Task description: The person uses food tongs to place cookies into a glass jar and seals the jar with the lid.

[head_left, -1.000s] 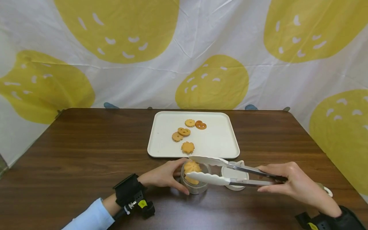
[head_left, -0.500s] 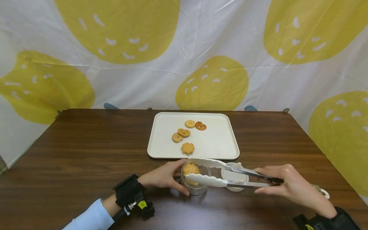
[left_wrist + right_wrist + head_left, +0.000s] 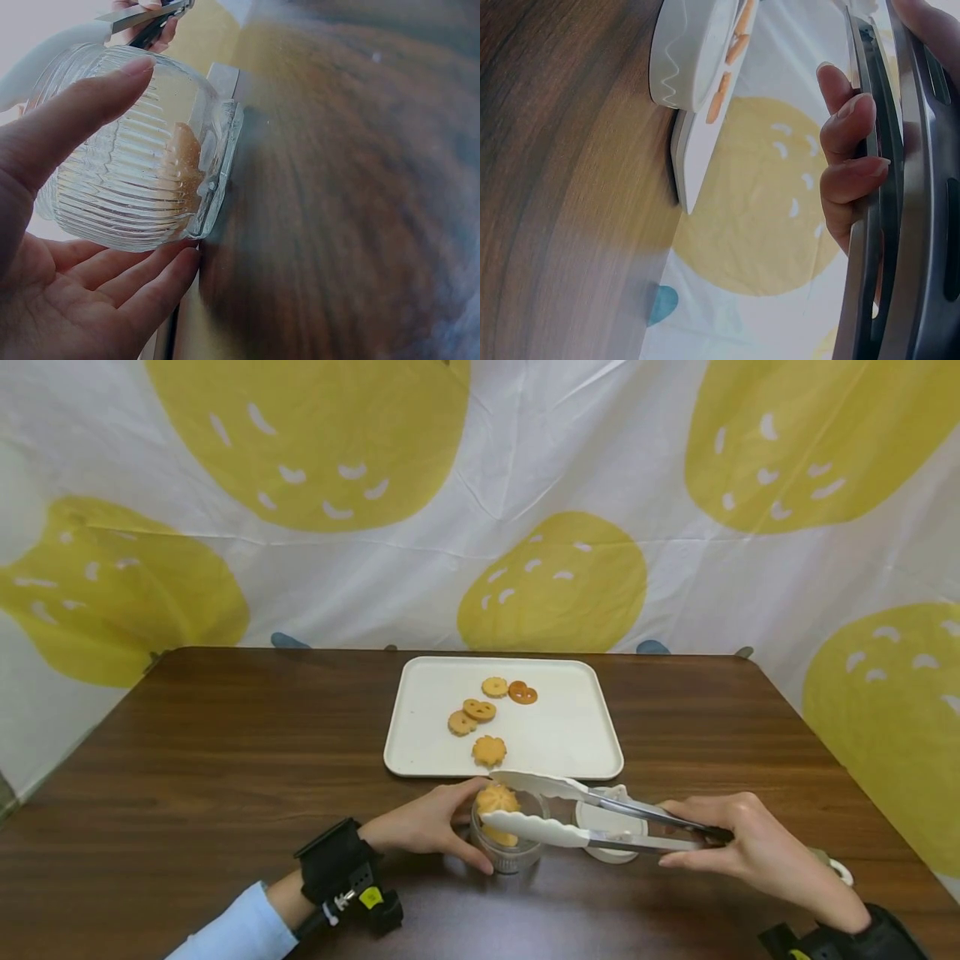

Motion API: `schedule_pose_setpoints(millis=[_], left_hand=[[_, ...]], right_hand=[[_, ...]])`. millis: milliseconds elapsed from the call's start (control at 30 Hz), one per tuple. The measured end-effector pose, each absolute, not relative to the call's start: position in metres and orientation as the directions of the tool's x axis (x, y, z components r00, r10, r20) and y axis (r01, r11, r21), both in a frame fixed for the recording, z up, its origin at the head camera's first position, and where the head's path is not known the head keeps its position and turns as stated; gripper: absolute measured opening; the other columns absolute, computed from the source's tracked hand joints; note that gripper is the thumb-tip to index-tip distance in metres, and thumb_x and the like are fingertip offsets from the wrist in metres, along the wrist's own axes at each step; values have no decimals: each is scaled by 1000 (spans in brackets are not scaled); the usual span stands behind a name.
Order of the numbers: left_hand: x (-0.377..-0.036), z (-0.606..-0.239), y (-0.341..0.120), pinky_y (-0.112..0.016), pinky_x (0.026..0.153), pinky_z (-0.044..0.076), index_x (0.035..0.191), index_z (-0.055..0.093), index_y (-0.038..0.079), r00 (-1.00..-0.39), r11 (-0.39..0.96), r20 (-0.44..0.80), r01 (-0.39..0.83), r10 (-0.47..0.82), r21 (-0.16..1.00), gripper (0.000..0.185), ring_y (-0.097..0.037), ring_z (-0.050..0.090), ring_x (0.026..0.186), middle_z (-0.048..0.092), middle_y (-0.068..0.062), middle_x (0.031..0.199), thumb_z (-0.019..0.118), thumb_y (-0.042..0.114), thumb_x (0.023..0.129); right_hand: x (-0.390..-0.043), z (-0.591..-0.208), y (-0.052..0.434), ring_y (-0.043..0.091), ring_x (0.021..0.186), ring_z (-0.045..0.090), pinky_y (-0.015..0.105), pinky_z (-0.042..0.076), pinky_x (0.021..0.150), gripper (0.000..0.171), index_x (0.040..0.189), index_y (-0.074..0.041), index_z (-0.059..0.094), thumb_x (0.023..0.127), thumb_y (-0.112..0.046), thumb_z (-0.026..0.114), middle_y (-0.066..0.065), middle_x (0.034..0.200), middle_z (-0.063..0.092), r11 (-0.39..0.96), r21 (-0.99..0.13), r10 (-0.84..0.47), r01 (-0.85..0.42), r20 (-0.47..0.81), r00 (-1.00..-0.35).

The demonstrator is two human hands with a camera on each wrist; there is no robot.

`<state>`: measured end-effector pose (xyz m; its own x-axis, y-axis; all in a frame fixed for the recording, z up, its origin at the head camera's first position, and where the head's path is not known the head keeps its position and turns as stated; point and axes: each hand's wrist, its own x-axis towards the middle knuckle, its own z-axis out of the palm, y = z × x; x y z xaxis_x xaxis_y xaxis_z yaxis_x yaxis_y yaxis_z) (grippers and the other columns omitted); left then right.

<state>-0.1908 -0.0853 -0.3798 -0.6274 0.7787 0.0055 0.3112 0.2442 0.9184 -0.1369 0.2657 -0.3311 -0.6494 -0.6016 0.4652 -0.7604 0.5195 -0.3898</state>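
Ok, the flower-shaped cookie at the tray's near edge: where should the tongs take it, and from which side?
Take the flower-shaped cookie across its scalloped rim, one tong tip on each side. It lies flat and alone on the tray, apart from the other cookies. Come from the near right, where the right hand already holds the tongs, low over the tray's shallow rim.

left hand [image 3: 427, 823] curled in a cupping grip, right hand [image 3: 750, 843] pinching, fingers bent

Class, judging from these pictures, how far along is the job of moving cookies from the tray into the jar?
Done: none visibly settled in the jar.
In hand: the left hand grips the jar; the right hand holds tongs with one cookie at the mouth.
Left: five cookies on the tray; the lid lies beside the jar.
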Motion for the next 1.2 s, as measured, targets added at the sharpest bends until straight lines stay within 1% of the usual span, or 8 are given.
schedule_pose_setpoints(millis=[167, 267, 400, 533, 767, 867, 967, 1200], left_hand=[[-191, -380, -86, -23, 96, 36, 125, 39, 7, -634, 264, 3, 326, 774, 908, 72, -14, 47, 113, 50, -2, 118, 79, 12, 66], [-190, -381, -85, -22, 96, 37, 124, 38, 5, -625, 231, 6, 298, 780, 926, 71, -15, 47, 114, 49, -5, 119, 78, 8, 66], [-190, -382, -85, -22, 95, 38, 124, 37, 1, -609, 184, 29, 283, 793, 941, 71, -18, 46, 115, 47, -12, 123, 78, 4, 65], [-191, -384, -85, -22, 95, 38, 124, 37, 0, -601, 169, 45, 295, 798, 940, 71, -19, 45, 117, 47, -15, 126, 77, 4, 66], [-190, -385, -86, -22, 96, 37, 128, 34, -2, -586, 148, 49, 283, 809, 948, 72, -26, 43, 120, 44, -19, 128, 75, 4, 69], [-190, -384, -85, -21, 96, 37, 129, 34, 0, -597, 162, 37, 276, 802, 947, 75, -22, 43, 119, 45, -15, 128, 76, 4, 67], [-190, -382, -85, -21, 95, 37, 129, 35, 3, -615, 184, 27, 277, 788, 943, 77, -19, 43, 119, 45, -10, 127, 78, 4, 65], [-190, -382, -85, -21, 95, 37, 130, 33, 0, -606, 165, 52, 297, 794, 941, 78, -23, 40, 122, 42, -16, 130, 77, 5, 66]], right_hand=[[-138, -332, 266, 0, 63, 50, 11, 37, 48, 41, 98, -4, 66, 61, -14, 80, 0, 82, 65, 515, -400, -602, -759, 461, -652], [-139, -334, 267, -1, 60, 47, 11, 35, 46, 42, 97, -3, 66, 59, -12, 81, -3, 79, 63, 498, -404, -605, -767, 473, -641], [-141, -337, 267, -2, 57, 43, 9, 33, 45, 45, 97, -2, 65, 57, -12, 82, -7, 75, 58, 462, -390, -621, -797, 500, -604], [-141, -338, 267, -2, 57, 43, 9, 32, 46, 47, 98, -3, 64, 56, -13, 82, -8, 76, 56, 450, -383, -629, -807, 505, -591], [-140, -337, 265, -1, 57, 45, 10, 34, 46, 47, 100, -3, 64, 57, -14, 82, -5, 78, 60, 483, -403, -612, -777, 480, -629], [-141, -335, 264, -1, 57, 45, 11, 34, 46, 47, 101, -3, 64, 59, -15, 81, -4, 79, 62, 527, -416, -584, -742, 457, -671], [-143, -331, 263, 0, 54, 44, 10, 33, 45, 46, 102, -3, 64, 61, -16, 80, -8, 75, 59, 558, -422, -560, -714, 444, -700], [-156, -327, 261, -3, 54, 42, 9, 32, 45, 42, 98, -3, 67, 60, -17, 81, -10, 68, 57, 635, -361, -501, -683, 481, -720]])
